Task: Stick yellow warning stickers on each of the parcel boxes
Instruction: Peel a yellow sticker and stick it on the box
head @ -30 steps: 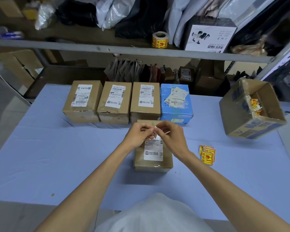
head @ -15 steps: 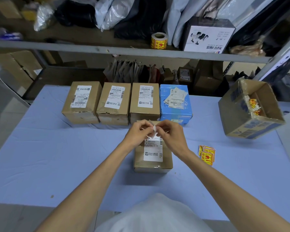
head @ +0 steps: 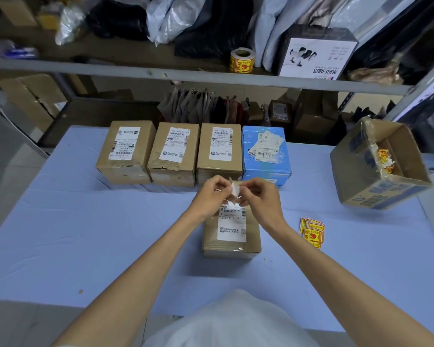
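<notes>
The sticker [head: 236,193], its white side facing me, is hanging between my two grips, just above the far end of the parcel box [head: 232,246]. My left hand [head: 211,196] and right hand [head: 258,200] are each pinching one edge, both grips narrow on the paper and equally near. The box is lying below and toward me, its long axis running away from me, so I am judging the coming move as downward. The spare stickers [head: 312,232] are lying on the tabletop [head: 85,234] to its right.
</notes>
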The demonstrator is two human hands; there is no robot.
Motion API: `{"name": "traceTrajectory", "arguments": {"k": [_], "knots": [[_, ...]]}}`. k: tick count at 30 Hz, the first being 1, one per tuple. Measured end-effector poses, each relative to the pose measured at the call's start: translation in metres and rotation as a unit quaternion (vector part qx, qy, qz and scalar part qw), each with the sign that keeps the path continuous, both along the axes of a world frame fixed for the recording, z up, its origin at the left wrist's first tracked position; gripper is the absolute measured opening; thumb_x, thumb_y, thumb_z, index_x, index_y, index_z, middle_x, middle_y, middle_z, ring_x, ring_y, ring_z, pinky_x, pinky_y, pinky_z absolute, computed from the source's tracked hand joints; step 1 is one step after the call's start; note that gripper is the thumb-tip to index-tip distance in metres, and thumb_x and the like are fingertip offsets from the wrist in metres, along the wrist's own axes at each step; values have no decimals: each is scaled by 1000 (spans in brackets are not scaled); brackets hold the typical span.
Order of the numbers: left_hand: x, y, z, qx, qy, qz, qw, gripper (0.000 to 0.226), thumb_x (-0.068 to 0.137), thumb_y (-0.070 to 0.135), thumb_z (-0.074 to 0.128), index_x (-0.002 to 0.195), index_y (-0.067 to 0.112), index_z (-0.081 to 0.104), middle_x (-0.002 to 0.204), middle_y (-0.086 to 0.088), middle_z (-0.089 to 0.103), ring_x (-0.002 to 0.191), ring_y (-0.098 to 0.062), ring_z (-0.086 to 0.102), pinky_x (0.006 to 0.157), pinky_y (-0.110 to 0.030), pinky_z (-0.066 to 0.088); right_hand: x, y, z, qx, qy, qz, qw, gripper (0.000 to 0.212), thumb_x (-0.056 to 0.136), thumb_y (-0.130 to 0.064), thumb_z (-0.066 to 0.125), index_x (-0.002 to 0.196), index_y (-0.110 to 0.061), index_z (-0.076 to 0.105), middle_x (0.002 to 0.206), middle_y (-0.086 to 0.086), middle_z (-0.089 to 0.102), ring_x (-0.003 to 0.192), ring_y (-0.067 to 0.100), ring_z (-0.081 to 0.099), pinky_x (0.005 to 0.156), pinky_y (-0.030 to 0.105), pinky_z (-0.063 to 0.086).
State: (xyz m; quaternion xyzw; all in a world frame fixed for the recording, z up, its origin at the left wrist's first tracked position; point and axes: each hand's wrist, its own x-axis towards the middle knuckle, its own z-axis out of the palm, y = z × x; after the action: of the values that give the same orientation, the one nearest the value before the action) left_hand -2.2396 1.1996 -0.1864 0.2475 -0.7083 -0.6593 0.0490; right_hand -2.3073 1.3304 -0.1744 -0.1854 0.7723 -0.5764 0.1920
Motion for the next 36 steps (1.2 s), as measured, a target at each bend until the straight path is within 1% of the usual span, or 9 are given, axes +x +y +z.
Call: {"name": "traceTrajectory", "arguments": {"k": [2, 7, 10, 15, 21, 26, 28, 32, 36], "knots": [[-1, 1, 1, 26, -7, 8, 1000, 7, 96, 16, 53, 91, 13, 57, 80, -1, 68, 76, -16, 70, 72, -25, 51, 1, -1, 0, 1, 2, 1, 1000, 10, 86, -2, 58, 89, -1, 67, 75, 11, 71, 64, 20, 70, 60, 28, 58], [-2, 3, 5, 17, -8, 0, 1000, 31, 87, 41, 63, 94, 11, 58, 82, 2, 65, 73, -11, 67, 73, -29, 52, 2, -3, 3, -7, 8, 12, 1000, 9, 88, -4, 60, 87, -5, 70, 70, 5, 71, 61, 17, 70, 59, 26, 58], [-4, 2, 1, 4, -9, -3, 1000, 23, 86, 34, 67, 90, 14, 55, 79, 3, 63, 69, -10, 64, 68, -26, 51, 2, -3, 5, -12, 7, 21, 1000, 11, 87, -3, 61, 85, -8, 71, 68, 3, 71, 61, 16, 69, 57, 24, 57], [-2, -3, -4, -21, 6, -29, 999, 14, 91, 9, 61, 81, 15, 54, 80, -2, 62, 62, -6, 64, 65, -22, 50, -3, 0, 1, -4, -7, 10, 1000, 10, 86, -1, 59, 89, 0, 68, 72, 10, 71, 62, 18, 70, 58, 25, 57], [-2, -4, -2, -4, -7, -25, 1000, 8, 94, 6, 53, 89, 12, 53, 86, -4, 61, 63, -3, 62, 67, -24, 50, -4, -2, 0, -2, -20, 2, 1000, 10, 86, 1, 57, 89, 1, 67, 74, 14, 71, 63, 18, 70, 59, 26, 58], [-5, -2, 1, 52, -17, -8, 998, 25, 99, 35, 47, 88, 14, 54, 84, -5, 62, 79, -18, 61, 74, -32, 50, -2, -5, 3, -24, -48, 10, 999, 10, 89, -1, 57, 89, 3, 66, 70, 17, 71, 64, 24, 71, 58, 26, 58], [-5, 1, 2, 48, -11, -14, 999, 30, 95, 43, 51, 87, 14, 55, 83, -3, 62, 81, -16, 60, 77, -34, 51, -3, -5, 4, -33, -60, 15, 998, 10, 90, -2, 58, 89, 4, 66, 71, 18, 71, 65, 26, 72, 60, 28, 59], [-6, 0, -2, 19, 19, 0, 1000, 13, 94, 19, 58, 82, 18, 58, 79, -1, 62, 75, -14, 58, 71, -30, 52, -4, -5, 8, -38, -75, 17, 996, 11, 90, -4, 59, 90, 4, 66, 73, 18, 72, 65, 25, 72, 60, 28, 59], [-3, -5, -1, 55, 17, 23, 998, 17, 91, 5, 59, 77, 13, 56, 75, -3, 61, 63, -4, 60, 56, -16, 50, -5, -2, 5, -22, -70, 2, 997, 10, 90, -2, 56, 89, 3, 65, 74, 19, 71, 64, 22, 70, 61, 29, 59]]}}
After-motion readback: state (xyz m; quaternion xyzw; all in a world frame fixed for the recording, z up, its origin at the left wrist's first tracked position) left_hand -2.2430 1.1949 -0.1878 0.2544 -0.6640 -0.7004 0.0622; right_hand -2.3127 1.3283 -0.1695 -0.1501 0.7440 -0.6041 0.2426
